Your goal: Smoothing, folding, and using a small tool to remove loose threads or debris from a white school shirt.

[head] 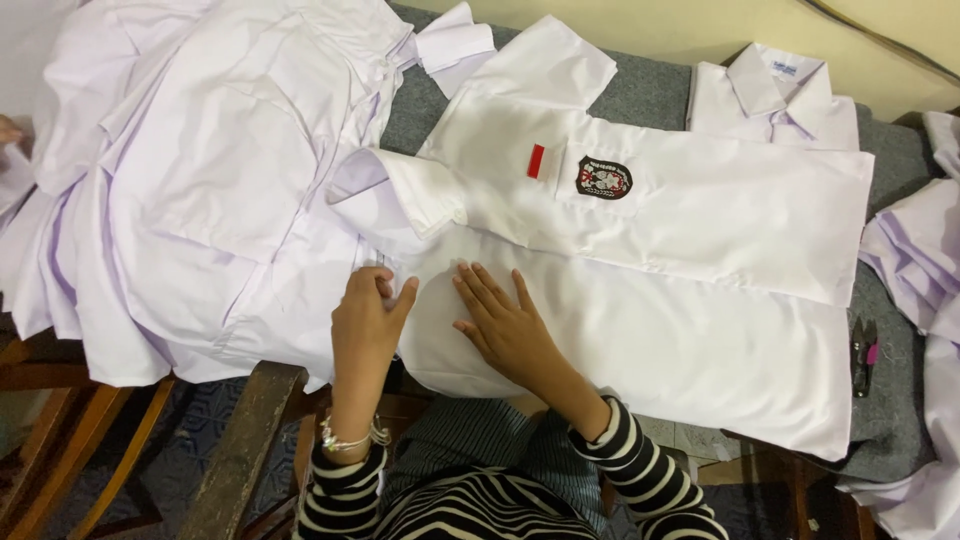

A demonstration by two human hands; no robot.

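Pressing flat on smooth white cotton, my right hand (505, 325) lies palm down on the folded shirt (640, 300), fingers spread wide and holding nothing.

Left hand (365, 320): fingers curled narrow at the shirt's left edge, where the cloth bunches; I cannot tell whether they pinch a fold or only touch it. A thin silver bracelet (350, 438) rings that wrist; both sleeves are knit in black and white stripes.

Shirt: white woven fabric, crisp, laid sideways across the middle of the grey felt-like table cover (650, 90). Collar points left, hem lies right. One short sleeve (545, 60) angles toward the far edge. Chest pocket carries an oval embroidered badge (604, 178), dark with red and white stitching, and a small red-and-white rectangular patch (536, 161) just beside it on the left.

Left of it: a loose, rumpled heap of white shirts (200, 170), soft folds, touching the folded one.

Far right: another white shirt (775, 95), collar upright, partly under the folded one.

Right edge: more white cloth (915, 260), crumpled; near it small thread snips (863, 352) with a pink handle rest on the grey cover.

Near left: worn wooden frame (245, 445), rough and brown.
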